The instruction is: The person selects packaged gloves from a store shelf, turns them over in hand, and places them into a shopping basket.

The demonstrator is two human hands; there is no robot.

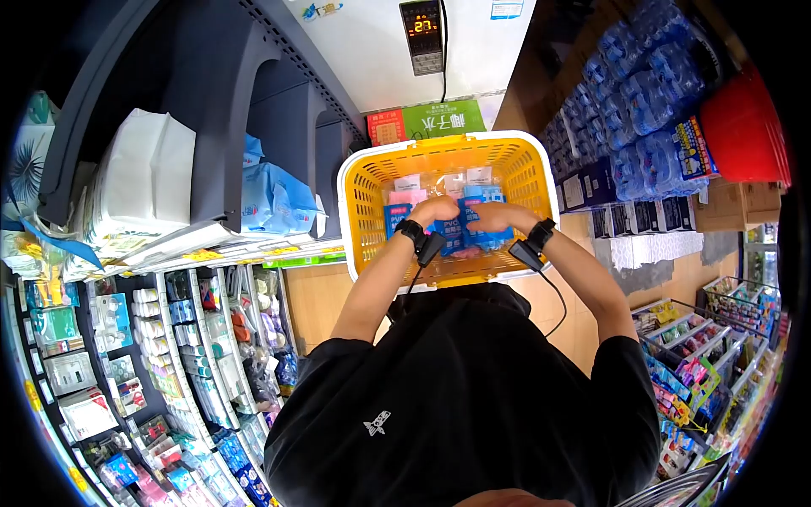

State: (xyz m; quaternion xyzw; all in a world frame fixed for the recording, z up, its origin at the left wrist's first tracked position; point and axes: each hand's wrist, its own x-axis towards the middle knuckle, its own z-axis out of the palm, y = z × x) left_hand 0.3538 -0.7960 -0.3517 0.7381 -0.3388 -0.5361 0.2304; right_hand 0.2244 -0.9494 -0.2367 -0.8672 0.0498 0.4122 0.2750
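- Rectangular blue PVC packets (pixel 452 240) lie inside the yellow slotted plastic basket (pixel 368 249), whose walls likely keep them together.
- Left hand (pixel 435 209) and right hand (pixel 497 216) reach them from above, likely because walls block the sides; whether fingers grip, I cannot tell.

The left hand (pixel 434 209) and right hand (pixel 493 217) (both bare) reach forward close together, forearms (pixel 377 283) angled inward.
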